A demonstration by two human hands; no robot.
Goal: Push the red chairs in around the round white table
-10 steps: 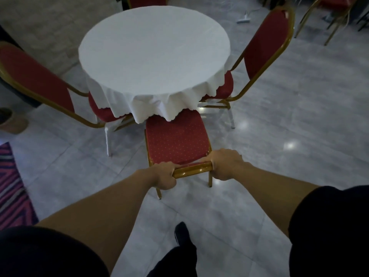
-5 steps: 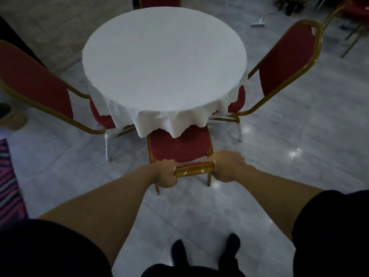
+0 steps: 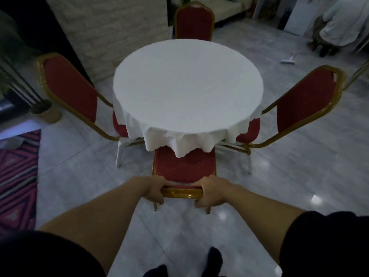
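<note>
A round table (image 3: pixel 187 84) under a white cloth stands in the middle, with red, gold-framed chairs around it. The near chair (image 3: pixel 184 166) faces the table, and the front of its seat lies under the hanging cloth. My left hand (image 3: pixel 153 189) and my right hand (image 3: pixel 214 193) both grip the gold top rail of its backrest. A left chair (image 3: pixel 69 88), a right chair (image 3: pixel 305 98) and a far chair (image 3: pixel 193 21) each have their seats partly under the table's edge.
A patterned red rug (image 3: pixel 18 176) lies on the tiled floor at the left. A potted plant (image 3: pixel 46 112) stands behind the left chair, beside a stone wall. A white floor tool (image 3: pixel 287 60) lies at the back right. My feet show at the bottom edge.
The near chair has slid forward, so more of its seat is under the cloth. I have stepped closer and my view has tilted up, showing the far chair and the room behind.
</note>
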